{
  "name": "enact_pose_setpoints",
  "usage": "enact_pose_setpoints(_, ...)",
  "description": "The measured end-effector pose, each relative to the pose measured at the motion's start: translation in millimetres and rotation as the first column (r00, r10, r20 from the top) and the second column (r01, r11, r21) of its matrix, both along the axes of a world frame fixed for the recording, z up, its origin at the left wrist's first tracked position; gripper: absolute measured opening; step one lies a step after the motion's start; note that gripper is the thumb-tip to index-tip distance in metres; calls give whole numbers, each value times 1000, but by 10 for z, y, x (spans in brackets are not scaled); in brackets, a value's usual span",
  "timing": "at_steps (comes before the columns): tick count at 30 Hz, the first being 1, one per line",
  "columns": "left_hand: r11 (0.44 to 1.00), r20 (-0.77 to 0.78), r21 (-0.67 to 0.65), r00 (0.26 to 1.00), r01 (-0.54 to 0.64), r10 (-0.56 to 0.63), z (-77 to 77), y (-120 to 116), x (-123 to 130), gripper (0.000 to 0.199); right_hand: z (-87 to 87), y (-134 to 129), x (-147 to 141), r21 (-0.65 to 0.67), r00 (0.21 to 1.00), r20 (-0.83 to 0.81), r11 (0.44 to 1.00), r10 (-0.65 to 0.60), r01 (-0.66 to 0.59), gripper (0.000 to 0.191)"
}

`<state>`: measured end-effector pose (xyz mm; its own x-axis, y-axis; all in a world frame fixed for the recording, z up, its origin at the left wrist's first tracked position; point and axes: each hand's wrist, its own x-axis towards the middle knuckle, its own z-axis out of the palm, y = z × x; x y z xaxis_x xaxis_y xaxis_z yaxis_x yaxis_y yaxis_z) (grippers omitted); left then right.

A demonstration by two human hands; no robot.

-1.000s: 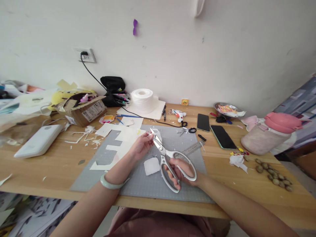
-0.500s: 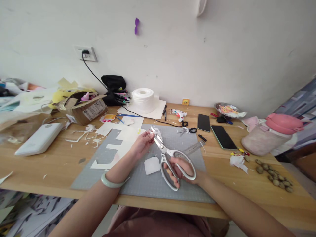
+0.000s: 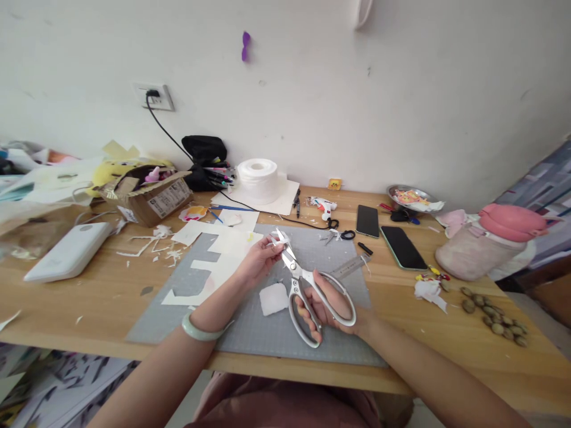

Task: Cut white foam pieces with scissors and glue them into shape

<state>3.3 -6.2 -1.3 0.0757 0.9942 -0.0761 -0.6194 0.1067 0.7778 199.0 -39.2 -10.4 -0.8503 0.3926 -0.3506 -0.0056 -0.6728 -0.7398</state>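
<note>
My right hand [image 3: 328, 303] is closed in the handles of large silver scissors [image 3: 293, 267], whose blades point away from me and stand slightly apart. My left hand [image 3: 263, 258], with a pale green bangle [image 3: 203, 330] on its wrist, pinches a small white piece at the blades. Fingers and blades cover most of that piece, so its shape is unclear. Below the blades a white, rounded-square piece [image 3: 273, 299] lies on the grey cutting mat [image 3: 250, 339]. Cut cream paper [image 3: 205, 273] rests on the mat beside my left forearm.
A metal ruler [image 3: 350, 267], small black-handled scissors [image 3: 341, 235] and two phones [image 3: 404, 248] lie to the right. Behind the mat stand a white roll [image 3: 257, 181] and a glue gun [image 3: 324, 207]. A cardboard box [image 3: 156, 199] and white power bank [image 3: 69, 252] are on the left.
The scissor handles have spread a little wider and the blades have parted slightly. My left fingertips have shifted slightly along the blades, still pinching the white piece.
</note>
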Motion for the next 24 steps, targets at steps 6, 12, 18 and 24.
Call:
enact_pose_setpoints(6,1000,5,-12,1000,-3,3,14,4,5,18,30,-18,-39,10,997,77,1000,-7,7,66)
enact_pose_setpoints(12,999,28,-34,999,-30,31,7,4,12,25,21,-36,-47,51,992,121,998,-28,22,63)
enact_pose_setpoints(18,997,6,-25,997,-72,72,36,-13,17,22,4,-10,-42,62,999,31,998,-13,11,75)
enact_pose_setpoints(24,996,-70,13,994,-88,89,78,-30,36,17,-60,6,-41,92,992,-114,994,62,-52,95)
